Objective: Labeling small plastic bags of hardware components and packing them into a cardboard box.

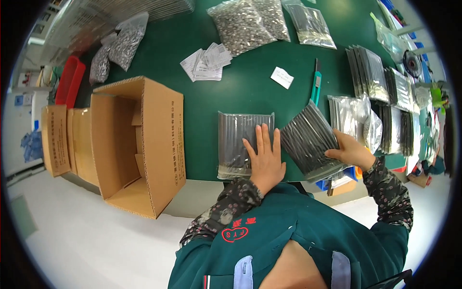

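Note:
My left hand (267, 164) lies flat with spread fingers on a clear plastic bag of dark, slender rods (233, 137), which rests near the table's front edge. To its right, my right hand (351, 151) grips a second bag of dark rods (308, 139) by its right side, thumb on top and the other fingers partly hidden. That second bag is tilted, its lower end over the table's front edge. Beyond it lies a teal utility knife (315, 86), its blade pointing away from me.
An open cardboard box (163, 144) stands at the left, beside a red bin (70, 82). Bags of small metal parts (238, 26), paper labels (207, 62) and a white slip (282, 77) lie farther back. Stacked bags of rods (368, 72) fill the right side.

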`<state>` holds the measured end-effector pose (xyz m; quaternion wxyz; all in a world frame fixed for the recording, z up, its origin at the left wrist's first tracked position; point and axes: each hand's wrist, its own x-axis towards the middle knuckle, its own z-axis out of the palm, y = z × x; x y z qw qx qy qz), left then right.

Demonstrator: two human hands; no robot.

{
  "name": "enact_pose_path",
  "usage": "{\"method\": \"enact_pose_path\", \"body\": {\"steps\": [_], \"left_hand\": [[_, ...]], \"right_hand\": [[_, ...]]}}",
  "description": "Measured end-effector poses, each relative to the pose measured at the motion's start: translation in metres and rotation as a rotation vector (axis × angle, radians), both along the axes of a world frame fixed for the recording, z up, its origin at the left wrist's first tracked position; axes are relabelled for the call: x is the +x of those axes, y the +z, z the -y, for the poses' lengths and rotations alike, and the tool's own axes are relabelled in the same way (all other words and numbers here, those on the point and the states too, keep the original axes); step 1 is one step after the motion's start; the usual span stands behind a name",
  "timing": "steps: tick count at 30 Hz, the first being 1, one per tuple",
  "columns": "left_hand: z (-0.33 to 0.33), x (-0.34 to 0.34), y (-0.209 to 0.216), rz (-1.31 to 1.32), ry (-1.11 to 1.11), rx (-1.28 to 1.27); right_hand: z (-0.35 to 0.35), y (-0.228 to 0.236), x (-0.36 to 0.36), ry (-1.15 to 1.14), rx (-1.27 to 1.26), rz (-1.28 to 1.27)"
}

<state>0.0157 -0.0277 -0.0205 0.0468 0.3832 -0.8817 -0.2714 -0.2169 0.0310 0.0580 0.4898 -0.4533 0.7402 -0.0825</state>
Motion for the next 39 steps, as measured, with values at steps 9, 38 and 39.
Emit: {"method": "enact_pose_path", "body": {"steps": [9,38,39], "left_hand": [[0.008,0.046,-0.019,0.080,-0.082,-0.129],[-0.010,0.135,-0.027,0.039,0.618,-0.318],[-0.015,0.135,-0.028,-0.010,0.675,-0.076]], "right_hand": [[0.090,0.035,0.019,0.927,0.042,-0.297],[0.131,-0.030,0.098,1.354,-0.678,-0.376],[0.138,-0.029,0.105,1.356,-0.684,-0.377]]}}
